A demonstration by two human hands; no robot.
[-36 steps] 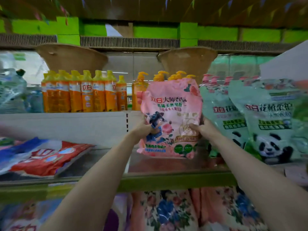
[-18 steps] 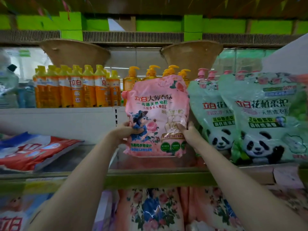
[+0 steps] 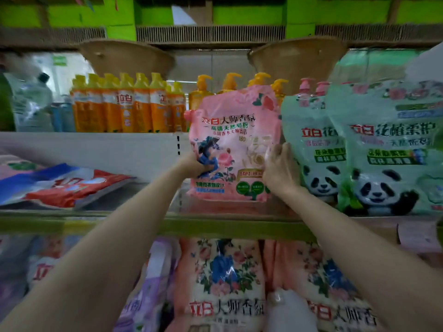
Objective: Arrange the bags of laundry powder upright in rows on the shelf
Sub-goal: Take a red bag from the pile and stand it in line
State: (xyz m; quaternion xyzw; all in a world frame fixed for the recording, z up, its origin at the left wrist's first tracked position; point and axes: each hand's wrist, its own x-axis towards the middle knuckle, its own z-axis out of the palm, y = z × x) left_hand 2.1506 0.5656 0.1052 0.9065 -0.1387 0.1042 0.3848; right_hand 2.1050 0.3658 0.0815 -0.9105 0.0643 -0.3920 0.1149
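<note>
A pink bag of laundry powder (image 3: 233, 130) stands upright on the shelf (image 3: 215, 225), held between both hands. My left hand (image 3: 194, 164) grips its left side around the printed figure. My right hand (image 3: 279, 167) grips its right side, touching the neighbouring bag. Two green panda bags (image 3: 314, 149) (image 3: 393, 152) stand upright just to the right. A red and blue bag (image 3: 64, 184) lies flat at the left of the same shelf.
Behind a white divider (image 3: 96, 149) stand orange detergent bottles (image 3: 129, 106) and yellow pump bottles (image 3: 203, 92). Two woven baskets (image 3: 127, 56) hang above. The shelf below holds pink floral bags (image 3: 223, 283) and purple bags (image 3: 148, 295).
The pink bag has moved right and settled on the shelf beside the green panda bag. Both hands still hold it, the right hand now higher on its side.
</note>
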